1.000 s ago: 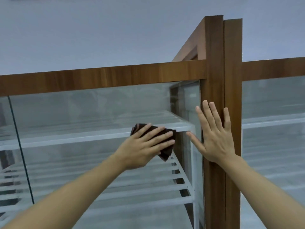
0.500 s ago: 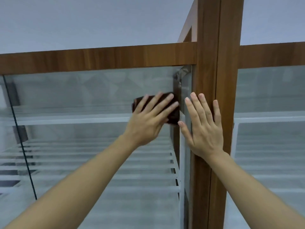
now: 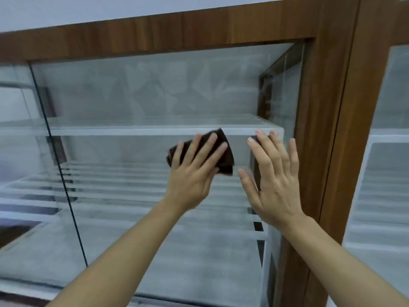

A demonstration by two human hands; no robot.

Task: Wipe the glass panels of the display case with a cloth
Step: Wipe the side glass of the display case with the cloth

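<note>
The left hand [image 3: 194, 173] presses a dark brown cloth [image 3: 221, 151] flat against the glass panel [image 3: 132, 103], fingers spread wide over it, palm pushing so the cloth stays in full contact for the wipe. The cloth sits near frame centre, its free corners sticking out at 12 and 3 o'clock of the hand. The right hand [image 3: 274, 187] is at 3 o'clock of the cloth, near it but apart, fingers wide and holding nothing, laid open on the glass beside the wooden post [image 3: 321, 151], probably to brace the body or steady the panel. White slatted shelves [image 3: 155, 191] show behind the glass, nothing on them. No brand, label or writing is readable anywhere. Haze on the pane suggests wiping is unfinished.
</note>
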